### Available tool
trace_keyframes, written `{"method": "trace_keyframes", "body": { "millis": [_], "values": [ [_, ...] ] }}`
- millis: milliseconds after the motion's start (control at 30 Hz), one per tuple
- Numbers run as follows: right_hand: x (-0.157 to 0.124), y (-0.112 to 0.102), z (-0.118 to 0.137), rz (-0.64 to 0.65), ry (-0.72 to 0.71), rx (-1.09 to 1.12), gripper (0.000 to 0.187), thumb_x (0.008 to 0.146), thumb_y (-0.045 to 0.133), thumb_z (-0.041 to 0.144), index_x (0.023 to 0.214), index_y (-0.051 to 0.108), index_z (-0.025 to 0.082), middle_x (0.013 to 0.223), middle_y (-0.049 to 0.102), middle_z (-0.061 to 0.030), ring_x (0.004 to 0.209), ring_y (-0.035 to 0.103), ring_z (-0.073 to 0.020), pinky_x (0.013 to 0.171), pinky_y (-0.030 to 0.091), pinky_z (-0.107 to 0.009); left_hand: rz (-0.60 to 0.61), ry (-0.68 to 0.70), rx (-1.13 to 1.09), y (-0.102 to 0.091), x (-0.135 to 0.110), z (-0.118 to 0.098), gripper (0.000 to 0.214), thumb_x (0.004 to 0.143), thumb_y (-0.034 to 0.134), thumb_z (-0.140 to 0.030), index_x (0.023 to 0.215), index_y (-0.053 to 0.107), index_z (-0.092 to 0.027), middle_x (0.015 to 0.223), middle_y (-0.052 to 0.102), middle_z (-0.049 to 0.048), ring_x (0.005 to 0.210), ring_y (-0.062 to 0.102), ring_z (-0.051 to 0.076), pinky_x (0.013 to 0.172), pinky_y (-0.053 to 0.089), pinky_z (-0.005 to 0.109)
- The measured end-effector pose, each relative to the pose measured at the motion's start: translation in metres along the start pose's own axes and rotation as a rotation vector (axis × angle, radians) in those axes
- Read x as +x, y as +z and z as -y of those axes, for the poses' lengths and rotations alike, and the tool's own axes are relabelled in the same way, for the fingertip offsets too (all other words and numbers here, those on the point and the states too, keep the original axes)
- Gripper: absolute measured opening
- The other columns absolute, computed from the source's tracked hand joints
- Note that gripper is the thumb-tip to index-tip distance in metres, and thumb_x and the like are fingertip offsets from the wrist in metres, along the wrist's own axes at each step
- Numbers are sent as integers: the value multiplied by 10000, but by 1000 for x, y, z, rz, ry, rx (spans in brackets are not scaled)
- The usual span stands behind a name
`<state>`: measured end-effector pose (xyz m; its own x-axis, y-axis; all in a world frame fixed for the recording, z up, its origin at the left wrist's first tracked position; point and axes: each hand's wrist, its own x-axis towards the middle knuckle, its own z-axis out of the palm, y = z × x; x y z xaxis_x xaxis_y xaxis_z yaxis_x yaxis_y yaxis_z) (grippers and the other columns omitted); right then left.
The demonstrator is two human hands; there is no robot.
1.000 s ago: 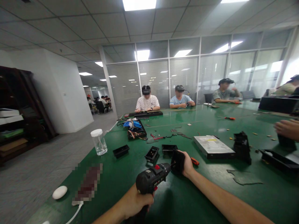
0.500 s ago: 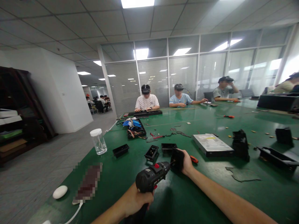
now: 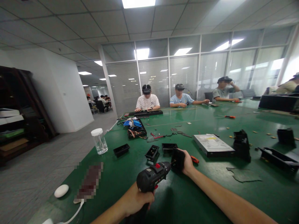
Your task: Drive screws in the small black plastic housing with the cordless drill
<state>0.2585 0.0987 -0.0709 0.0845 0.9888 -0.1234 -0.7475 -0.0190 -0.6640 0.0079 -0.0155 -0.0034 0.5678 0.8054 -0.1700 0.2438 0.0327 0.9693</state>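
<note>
Grasping one drill point(image 3: 151, 177), left grip point(image 3: 142, 200) faces right grip point(image 3: 187, 163) clutching one black box point(image 3: 178, 159) near three trays point(image 3: 121, 150)

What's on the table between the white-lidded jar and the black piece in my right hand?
In the head view, two small open black trays stand between the jar and the black piece; a third tray sits partly behind that piece.

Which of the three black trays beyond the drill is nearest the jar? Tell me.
The leftmost tray; the other two lie farther right, nearer the drill.
</note>
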Motion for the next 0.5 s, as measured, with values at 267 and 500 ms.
{"method": "trace_keyframes", "body": {
  "millis": [267, 500],
  "values": [
    [1, 0, -1, 5, 11, 2, 186, 673, 512, 333, 780, 588, 201, 555, 568, 7, 471, 522, -157, 456, 413, -292, 14, 6, 1, 2, -2, -8, 167, 573, 466, -105, 727, 520, -136, 588, 461, -35, 518, 431, 87, 511, 344, 220],
    [3, -3, -2, 1, 5, -5, 195, 675, 515, 337, 786, 594, 198, 549, 569, 4, 463, 518, -156, 451, 410, -289, 11, 6, -20, 2, -1, -6, 207, 575, 472, -109, 774, 521, -138, 618, 472, -31, 521, 429, 86, 510, 341, 221]
  ]
}}
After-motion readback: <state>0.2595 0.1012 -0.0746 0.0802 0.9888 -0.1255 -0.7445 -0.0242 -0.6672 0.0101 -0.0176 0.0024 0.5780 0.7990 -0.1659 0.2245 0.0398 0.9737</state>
